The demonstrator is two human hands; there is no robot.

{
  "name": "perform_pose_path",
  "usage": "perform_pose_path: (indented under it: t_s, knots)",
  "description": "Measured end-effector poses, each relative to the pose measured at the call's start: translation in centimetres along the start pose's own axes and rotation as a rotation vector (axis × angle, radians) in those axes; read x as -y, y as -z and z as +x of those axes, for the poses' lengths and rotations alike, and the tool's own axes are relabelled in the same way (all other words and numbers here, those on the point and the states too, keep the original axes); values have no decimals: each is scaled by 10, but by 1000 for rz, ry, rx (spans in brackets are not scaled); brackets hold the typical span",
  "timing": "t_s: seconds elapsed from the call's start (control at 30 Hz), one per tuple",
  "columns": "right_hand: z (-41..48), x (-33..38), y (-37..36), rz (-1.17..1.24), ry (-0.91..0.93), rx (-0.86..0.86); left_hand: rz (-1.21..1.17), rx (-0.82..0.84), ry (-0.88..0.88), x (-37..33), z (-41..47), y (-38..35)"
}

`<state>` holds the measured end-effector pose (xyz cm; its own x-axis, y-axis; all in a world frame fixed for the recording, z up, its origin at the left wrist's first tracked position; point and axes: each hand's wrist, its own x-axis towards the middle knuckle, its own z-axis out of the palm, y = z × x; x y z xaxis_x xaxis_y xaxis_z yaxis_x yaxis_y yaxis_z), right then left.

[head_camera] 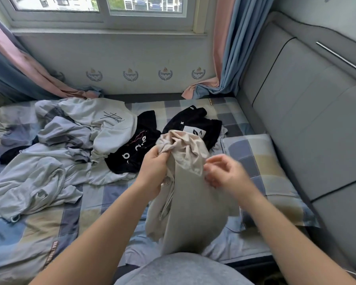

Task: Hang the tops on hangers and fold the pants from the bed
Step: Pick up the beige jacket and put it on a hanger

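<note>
A beige garment (187, 194) hangs in front of me above the checked bed (95, 194). My left hand (155, 167) grips its bunched top edge. My right hand (224, 171) is blurred beside the cloth's right edge, fingers loosely curled; whether it pinches the fabric is unclear. On the bed lie a black top with pink print (136, 149), a second black top with a white patch (195, 124), a white hoodie (109, 128) and a heap of pale grey clothes (39, 173).
A checked pillow (261, 161) lies at the right against the grey padded headboard (308, 124). Pink and blue curtains (226, 58) hang on both sides of the window and trail onto the mattress.
</note>
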<state>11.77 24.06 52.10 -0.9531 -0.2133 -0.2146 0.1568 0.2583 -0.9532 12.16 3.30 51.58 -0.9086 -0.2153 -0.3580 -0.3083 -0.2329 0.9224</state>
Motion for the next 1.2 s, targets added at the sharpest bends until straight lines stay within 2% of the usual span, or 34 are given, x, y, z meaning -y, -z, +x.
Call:
perform_pose_path:
  t_s: [0.07,0.17,0.3,0.43,0.53,0.63,0.73,0.8,0.93,1.07,1.13,1.2]
  knots:
    - [-17,-11,-28,-198,29,80,-127,-32,32,-4,1,-1]
    - [-28,-31,-65,-457,10,54,-316,-92,132,-11,3,-3]
    - [-12,-61,-75,-469,-155,-25,-395,-115,189,-23,4,-1]
    - [10,-70,-51,-503,-121,-148,-401,-113,201,-30,8,13]
    - [24,-58,-24,-469,-72,-228,-269,-147,197,-24,14,30]
    - [36,-25,5,-399,53,-318,-94,-172,214,-8,13,45]
    - [45,18,28,-377,238,-299,334,-124,261,13,11,53]
    - [49,46,35,-384,360,-219,606,8,252,23,4,52]
    - [47,86,34,-439,490,-21,824,221,20,29,-6,31]
    - [48,103,25,-456,507,104,674,379,-273,24,-9,1]
    - [49,107,22,-464,511,122,605,341,-368,26,-9,-12]
    - [50,109,23,-478,502,125,547,231,-418,29,-7,-16]
